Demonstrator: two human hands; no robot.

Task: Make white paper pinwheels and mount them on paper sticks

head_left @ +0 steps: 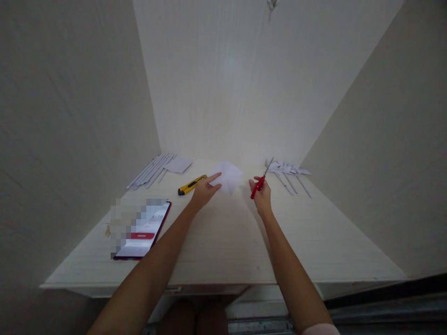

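Centrally, a piece of white paper [230,177] is shown, its outline blurred, just beyond the middle of the work area. Its left edge is overlapped by the fingers of the left hand [203,191]; thumb and forefinger are parted, with paper seen between and past their tips. Whether the sheet is pinched by them cannot be told. The right hand [265,199] is set apart from the paper, to its right; its fingers are closed round the handles of red-handled scissors [258,187], by which the blades are pointed up and away, slightly rightward.

Beside the left hand, a yellow and black utility knife [191,185] is laid aslant. Farther left, rolled paper sticks [152,171] are ranged side by side, with flat paper squares [179,164] placed at their right. At the far right, paper pinwheels [285,168] are grouped close together, their stems directed toward the near edge. Near the left forearm, a phone [143,242] is laid with its screen lit and partly pixelated.

All is borne by a pale, faintly grained table [223,246]. The space is enclosed by a pale back wall [230,93], a left wall [70,116] and a right wall [380,139], both side walls more dimly lit. A small hook [272,4] is fixed high on the back wall.
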